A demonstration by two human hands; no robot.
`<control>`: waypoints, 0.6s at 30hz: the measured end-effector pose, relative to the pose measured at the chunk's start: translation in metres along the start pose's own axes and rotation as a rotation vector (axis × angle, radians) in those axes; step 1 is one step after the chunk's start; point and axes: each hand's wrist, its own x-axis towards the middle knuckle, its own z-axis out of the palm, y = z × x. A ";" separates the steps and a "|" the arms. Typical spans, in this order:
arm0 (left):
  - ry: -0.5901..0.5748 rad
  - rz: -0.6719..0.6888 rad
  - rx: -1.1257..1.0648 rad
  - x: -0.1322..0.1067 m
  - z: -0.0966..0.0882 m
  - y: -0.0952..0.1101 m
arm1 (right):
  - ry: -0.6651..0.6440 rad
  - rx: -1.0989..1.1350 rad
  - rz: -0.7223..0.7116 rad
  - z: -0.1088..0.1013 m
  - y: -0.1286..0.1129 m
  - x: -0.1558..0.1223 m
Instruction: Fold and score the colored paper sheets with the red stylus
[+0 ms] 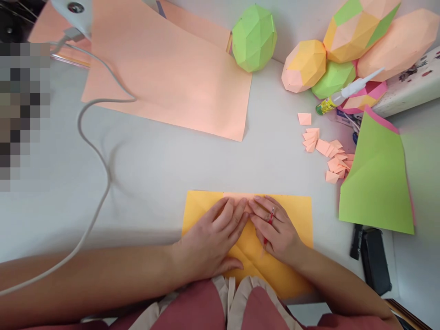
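A yellow-orange paper sheet [302, 220] lies on the table close to my body, with creases showing in its lower part. Along its far edge sits a peach paper piece [237, 195], partly covered by my fingers. My left hand [216, 233] is spread over the sheet, fingertips on the peach piece and thumb held apart. Close beside it, my right hand [275, 227] presses its fingertips at the same edge. A thin red pen [271, 220] with a metallic tip is tucked between its curled fingers; most of the pen is hidden.
Large peach sheets [172, 87] lie at the back left, crossed by a white cable [106, 169]. Faceted paper shapes, one a green one [255, 39], stand behind. To the right are small peach cutouts [337, 158], a glue bottle [343, 94], green paper [378, 183] and a black case [376, 261].
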 end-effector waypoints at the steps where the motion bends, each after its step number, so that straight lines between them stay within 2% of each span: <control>1: 0.001 -0.005 0.001 0.000 0.000 0.000 | -0.006 0.000 0.000 0.000 0.000 0.000; 8: -0.015 0.006 0.017 0.001 0.001 -0.001 | -0.023 0.025 0.037 0.002 0.001 -0.002; 12: -0.043 0.062 0.018 0.005 -0.005 -0.007 | 0.029 0.164 0.102 -0.003 0.003 0.004; 14: -0.049 0.089 0.008 0.006 -0.006 -0.010 | 0.032 0.317 0.210 -0.011 0.006 0.009; 18: -0.033 0.093 -0.012 0.009 -0.004 -0.014 | 0.001 0.698 0.542 -0.029 0.010 0.019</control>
